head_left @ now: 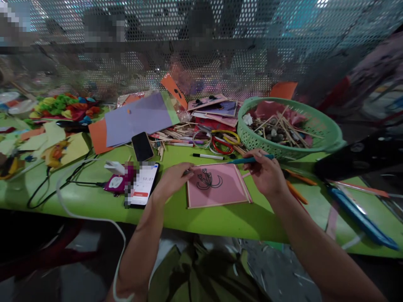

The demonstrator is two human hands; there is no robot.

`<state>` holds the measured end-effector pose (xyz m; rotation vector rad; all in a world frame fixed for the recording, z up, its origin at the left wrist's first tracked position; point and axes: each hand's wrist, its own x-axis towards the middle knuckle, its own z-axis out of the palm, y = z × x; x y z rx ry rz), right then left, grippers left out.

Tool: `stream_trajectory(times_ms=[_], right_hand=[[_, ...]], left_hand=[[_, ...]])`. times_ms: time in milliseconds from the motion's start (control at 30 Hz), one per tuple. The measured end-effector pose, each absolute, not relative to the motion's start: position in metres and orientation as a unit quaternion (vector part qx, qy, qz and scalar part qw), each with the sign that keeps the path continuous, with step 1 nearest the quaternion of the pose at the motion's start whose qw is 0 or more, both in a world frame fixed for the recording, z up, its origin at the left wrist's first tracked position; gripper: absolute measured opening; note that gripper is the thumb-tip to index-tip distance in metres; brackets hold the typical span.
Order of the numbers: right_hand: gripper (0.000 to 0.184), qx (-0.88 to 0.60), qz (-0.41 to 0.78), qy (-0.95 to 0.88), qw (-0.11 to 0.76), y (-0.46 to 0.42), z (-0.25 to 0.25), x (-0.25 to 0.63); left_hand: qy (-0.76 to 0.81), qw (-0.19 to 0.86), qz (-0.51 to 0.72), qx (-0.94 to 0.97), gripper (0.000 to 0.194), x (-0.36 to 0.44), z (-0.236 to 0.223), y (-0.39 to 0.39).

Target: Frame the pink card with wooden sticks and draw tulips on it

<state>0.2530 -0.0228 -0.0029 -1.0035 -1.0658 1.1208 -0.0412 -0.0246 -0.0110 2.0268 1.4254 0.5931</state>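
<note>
A pink card (233,184) edged with thin pale sticks lies flat on the green table, bearing a black line drawing (208,180) of flowers with two curved leaves. My left hand (173,180) has its fingers together at the card's upper left corner, gripping that edge. A small dark spot by those fingertips is too small to name. Between the fingers of my right hand (266,174) is a teal pen (248,160), its thin end pointing left near the card's top edge. Just beyond the card lies a black and white marker (208,156).
A green basket (327,134) of sticks and pebbles stands back right. Orange-handled scissors (296,191) lie by my right wrist. Two phones, one dark (142,147) and one lit (146,184), lie left, with a white cable (94,217). Purple sheets (138,119) are behind.
</note>
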Motion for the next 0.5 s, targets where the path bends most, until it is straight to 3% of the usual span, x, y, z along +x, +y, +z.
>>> stream_trajectory(times_ms=[300,500], right_hand=[[0.034,-0.45,0.476,-0.467,0.594,-0.023,-0.003,0.261],[0.027,-0.472,0.499,-0.471,0.553,-0.038,-0.007,0.271]], left_hand=[[0.526,0.279,0.185,0.782,0.031,-0.042,-0.013,-0.023],[0.53,0.259,0.171,0.789,0.029,-0.044,-0.015,-0.021]])
